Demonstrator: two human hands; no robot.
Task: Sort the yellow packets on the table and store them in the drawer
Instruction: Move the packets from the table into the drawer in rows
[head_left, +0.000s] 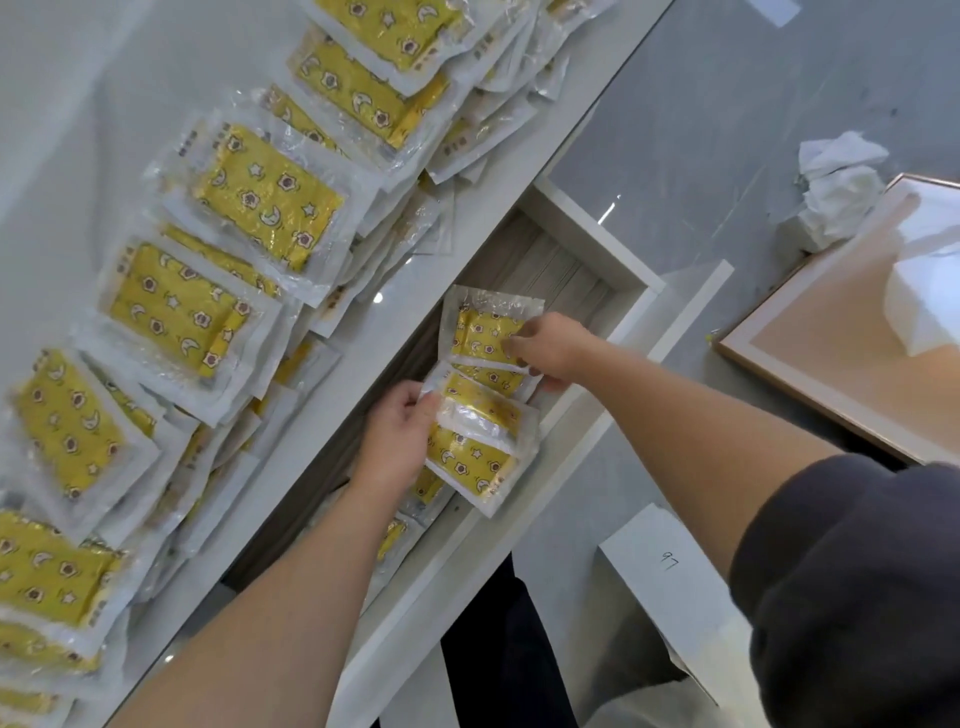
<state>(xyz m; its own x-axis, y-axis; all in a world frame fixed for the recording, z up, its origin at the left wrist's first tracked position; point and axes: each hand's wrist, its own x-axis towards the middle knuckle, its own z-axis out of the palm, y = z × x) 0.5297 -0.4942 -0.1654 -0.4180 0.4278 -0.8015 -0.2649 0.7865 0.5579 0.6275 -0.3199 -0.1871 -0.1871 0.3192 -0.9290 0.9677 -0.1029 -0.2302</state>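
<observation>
Many yellow packets (260, 202) in clear wrappers, printed with stars, moons and flowers, lie in overlapping piles along the white table (62, 104). Below its edge a white drawer (618, 260) stands pulled out. Inside it a few packets (478, 436) stand in a leaning row. My left hand (395, 436) grips the left edge of that row. My right hand (550, 353) pinches the far packet (483, 327) at its right side. More packets (392, 535) lie lower in the drawer, partly hidden by my left forearm.
The far part of the drawer shows bare wood-grain bottom (550, 265). On the grey floor to the right lie crumpled white paper (831, 192), a framed board (841, 353) with white paper on it, and a white box (670, 566) marked 97.
</observation>
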